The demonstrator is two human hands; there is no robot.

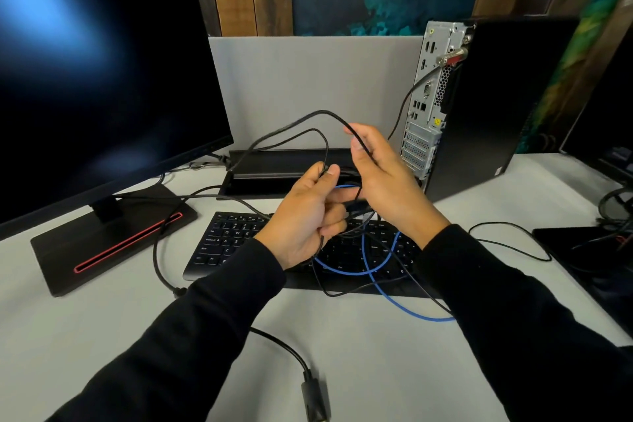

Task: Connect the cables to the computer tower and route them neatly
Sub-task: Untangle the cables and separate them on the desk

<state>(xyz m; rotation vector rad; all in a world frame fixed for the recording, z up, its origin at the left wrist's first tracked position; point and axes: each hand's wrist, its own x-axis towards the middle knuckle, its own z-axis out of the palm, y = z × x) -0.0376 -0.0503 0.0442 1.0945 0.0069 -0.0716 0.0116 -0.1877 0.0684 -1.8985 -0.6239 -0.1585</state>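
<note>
The black cable is looking thin, light and bendy, so it is likely flopping and tangling if nobody is keeping hold of it. It is probably best to be pinching it close to the hard plug end, since the soft part is just sagging. The left hand is curling its fingers round the cable, and the right hand is pinching the same cable higher up, so both hands are holding it in the air over the keyboard. It is making big loops between them. A blue cable is lying across the keyboard and the table. The computer tower is standing at the right, its back ports facing us, with one cable already plugged in.
</note>
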